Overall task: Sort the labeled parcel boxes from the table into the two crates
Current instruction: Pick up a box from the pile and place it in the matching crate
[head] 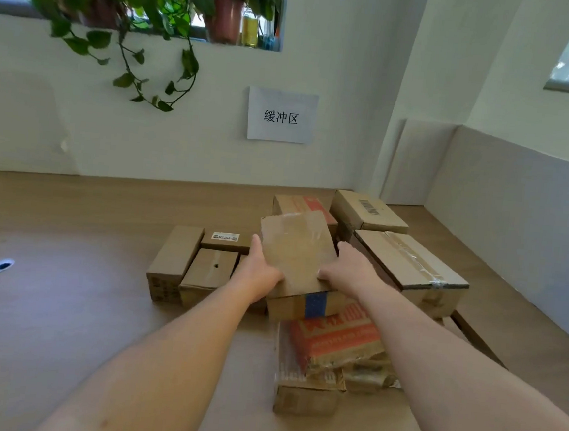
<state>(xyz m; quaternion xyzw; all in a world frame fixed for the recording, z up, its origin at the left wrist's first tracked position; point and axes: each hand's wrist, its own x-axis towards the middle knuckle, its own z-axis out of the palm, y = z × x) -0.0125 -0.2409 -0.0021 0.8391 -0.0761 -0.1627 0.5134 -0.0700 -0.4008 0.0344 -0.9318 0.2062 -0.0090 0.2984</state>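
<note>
Several cardboard parcel boxes are piled on the wooden table (79, 300). A brown box (295, 247) with clear tape on top sits tilted in the middle, with a blue patch on its front face. My left hand (258, 268) grips its left edge, thumb on top. My right hand (350, 269) grips its right edge. Below it lies a box with a red printed wrapper (334, 340). No crate is in view.
Small boxes (176, 261) stand to the left of the held box, one bearing a white label (225, 237). A large taped box (409, 267) and a barcode box (367, 210) sit to the right. A paper sign (281, 116) hangs on the wall. A cable hole (0, 265) is at the left.
</note>
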